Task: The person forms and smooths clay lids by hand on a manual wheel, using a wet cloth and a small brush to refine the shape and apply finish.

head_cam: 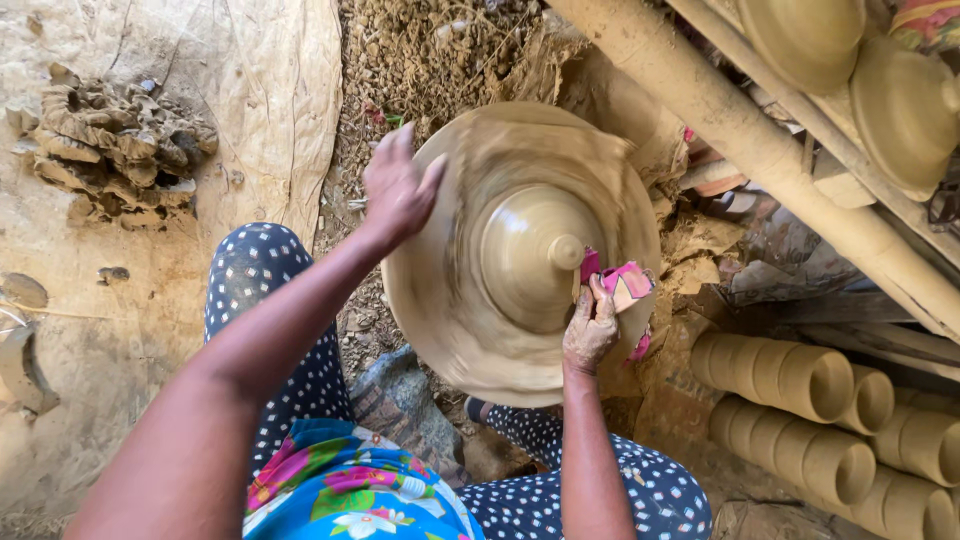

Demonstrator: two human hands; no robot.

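Observation:
A round potter's wheel (470,330) spins in the middle of the view, blurred by motion. On it stands a smooth clay lid-like form (530,255) with a small knob (566,250) on top. My left hand (398,188) rests with fingers spread on the wheel's far left rim. My right hand (590,325), coated in clay, pinches a pink cloth (625,283) against the right side of the clay form, just below the knob.
A heap of torn clay lumps (115,145) lies on a sheet at the left. Stacked clay cups (800,375) lie at the lower right. Bamboo poles (760,150) and finished clay lids (905,110) cross the upper right. My knees flank the wheel.

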